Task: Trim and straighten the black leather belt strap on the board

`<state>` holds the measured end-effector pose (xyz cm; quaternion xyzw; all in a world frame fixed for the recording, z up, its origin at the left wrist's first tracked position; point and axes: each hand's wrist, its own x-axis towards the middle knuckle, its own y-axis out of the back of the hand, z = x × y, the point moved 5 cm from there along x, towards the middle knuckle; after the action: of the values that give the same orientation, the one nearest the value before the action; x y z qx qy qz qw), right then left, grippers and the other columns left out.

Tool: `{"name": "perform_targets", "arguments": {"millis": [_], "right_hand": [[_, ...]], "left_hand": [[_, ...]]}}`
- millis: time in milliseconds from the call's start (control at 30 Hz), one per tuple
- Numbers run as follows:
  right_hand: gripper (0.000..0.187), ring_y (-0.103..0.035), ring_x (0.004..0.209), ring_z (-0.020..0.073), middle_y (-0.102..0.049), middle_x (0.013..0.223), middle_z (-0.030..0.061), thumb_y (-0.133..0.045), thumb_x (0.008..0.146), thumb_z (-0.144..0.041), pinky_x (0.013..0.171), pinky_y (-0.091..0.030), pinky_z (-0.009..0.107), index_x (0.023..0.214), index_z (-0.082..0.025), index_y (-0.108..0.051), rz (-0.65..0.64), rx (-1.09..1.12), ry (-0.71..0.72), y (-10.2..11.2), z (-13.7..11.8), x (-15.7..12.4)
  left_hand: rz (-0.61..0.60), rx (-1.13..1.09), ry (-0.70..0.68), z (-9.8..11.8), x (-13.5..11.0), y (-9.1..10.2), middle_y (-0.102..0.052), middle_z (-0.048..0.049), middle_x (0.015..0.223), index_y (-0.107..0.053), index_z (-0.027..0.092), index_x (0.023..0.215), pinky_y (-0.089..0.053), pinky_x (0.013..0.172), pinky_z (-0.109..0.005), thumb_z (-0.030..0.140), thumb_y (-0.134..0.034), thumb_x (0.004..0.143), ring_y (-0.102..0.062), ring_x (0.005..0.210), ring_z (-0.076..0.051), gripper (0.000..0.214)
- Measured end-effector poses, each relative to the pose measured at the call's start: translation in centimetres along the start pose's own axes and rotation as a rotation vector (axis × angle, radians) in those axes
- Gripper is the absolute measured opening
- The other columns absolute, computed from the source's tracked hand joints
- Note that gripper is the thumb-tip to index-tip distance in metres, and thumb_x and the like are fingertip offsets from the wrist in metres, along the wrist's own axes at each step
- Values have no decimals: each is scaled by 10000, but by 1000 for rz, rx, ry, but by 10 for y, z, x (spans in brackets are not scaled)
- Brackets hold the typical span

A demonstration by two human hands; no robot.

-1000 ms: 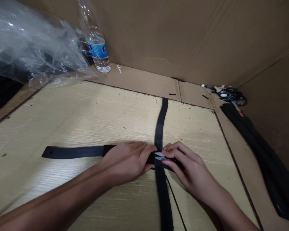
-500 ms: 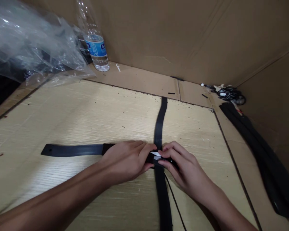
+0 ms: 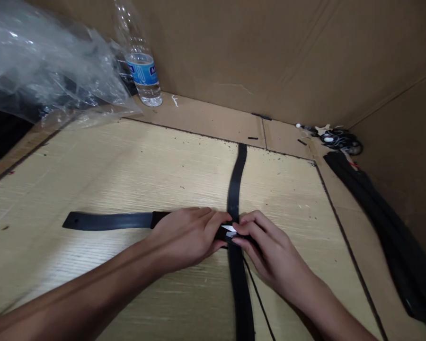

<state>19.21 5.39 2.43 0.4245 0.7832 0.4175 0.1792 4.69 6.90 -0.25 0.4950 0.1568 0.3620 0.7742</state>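
In the head view, the left hand (image 3: 186, 234) and the right hand (image 3: 268, 246) meet low in the middle. The right hand has slid in closer to the left, so the two hands now almost touch. The left fingers (image 3: 213, 225) curl down over a black rubber strap (image 3: 106, 221) that runs off to the left. The right fingers (image 3: 259, 222) pinch a small shiny blade (image 3: 229, 228) with black around it, but I cannot tell what it is fixed to. The blade sits right over a second black strap (image 3: 237, 184), which lies straight up and down on the wood-look surface (image 3: 92, 175). A thin black cord (image 3: 259, 298) lies just beside that strap. Farther off stand a water bottle (image 3: 144, 76) and a clear plastic bag (image 3: 46, 61).
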Motion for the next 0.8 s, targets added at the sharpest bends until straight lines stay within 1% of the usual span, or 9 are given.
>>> {"name": "perform_targets", "arguments": {"millis": [133,367,533,667,800], "right_hand": [[114,-543,909,152,-510,1004,84,-468,925,-158,785,-493,273,1022,-161,-527,-9,-1,12,-1,2,0],[127,-539,909,157,-506,1007,89,-463,923,-150,776,-490,274,1035,-161,-521,8,2,34,-2,1,0],[90,-551,913,152,-526,992,76,-477,918,-158,792,-491,270,978,-170,-543,-41,71,-3,1,3,3],[126,-547,953,171,-544,997,85,-488,922,-177,818,-490,298,1018,-174,-568,-68,80,37,6,2,4],[130,-547,965,173,-550,1005,91,-496,920,-184,819,-493,295,1022,-173,-575,-78,62,52,9,3,4]], "left_hand": [[-1,-9,3,0,0,0,-680,-76,976,-505,148,1151,-527,691,-347,345,-520,888,-658,837,-230,328],[-3,-16,8,-2,0,-1,-682,-79,975,-509,152,1151,-528,681,-346,364,-490,898,-659,835,-229,331],[-28,-41,13,-2,0,-2,-678,-81,973,-503,148,1156,-532,680,-361,356,-511,888,-659,836,-236,339],[-28,-41,-15,-1,-1,-1,-675,-88,973,-499,140,1150,-525,688,-350,352,-507,893,-654,837,-229,333],[-17,-23,-32,1,-1,1,-675,-86,958,-502,141,1142,-514,672,-327,369,-474,910,-652,818,-219,327]]}}
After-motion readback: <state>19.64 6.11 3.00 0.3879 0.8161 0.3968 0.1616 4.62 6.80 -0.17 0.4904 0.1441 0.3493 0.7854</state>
